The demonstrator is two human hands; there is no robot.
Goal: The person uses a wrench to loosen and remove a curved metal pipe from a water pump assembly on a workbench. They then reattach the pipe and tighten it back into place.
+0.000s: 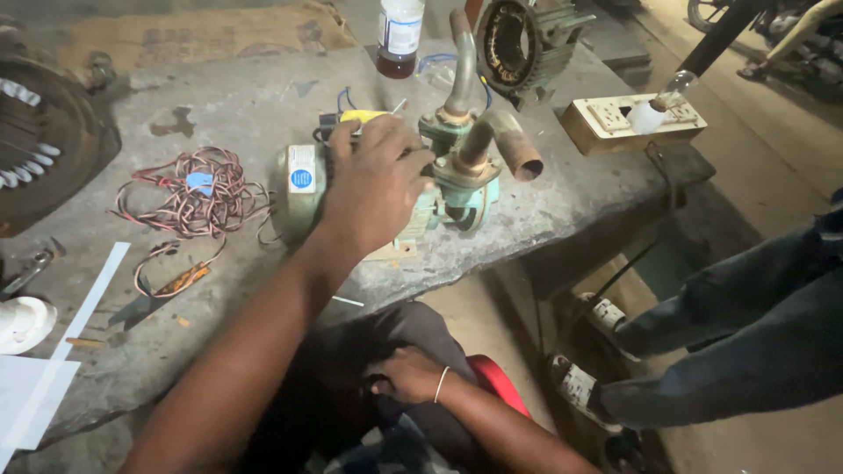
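Note:
A small green water pump (457,189) with two rusty pipe stubs (500,140) stands on the grey stone bench (219,96). My left hand (373,189) lies over the top of the pump's motor body, fingers wrapped around it, next to a yellow part (362,115) with blue wires. Down in my lap, my right hand (406,376) wears a thin bracelet on the wrist. Its fingers are curled against dark cloth, and nothing shows in them.
A tangle of red-brown winding wire (193,189) lies left of the pump. A bottle (399,35) and a motor stator (520,42) stand behind it. A socket board with a bulb (632,118) sits at the right. Another person's legs (746,325) stand beside the bench.

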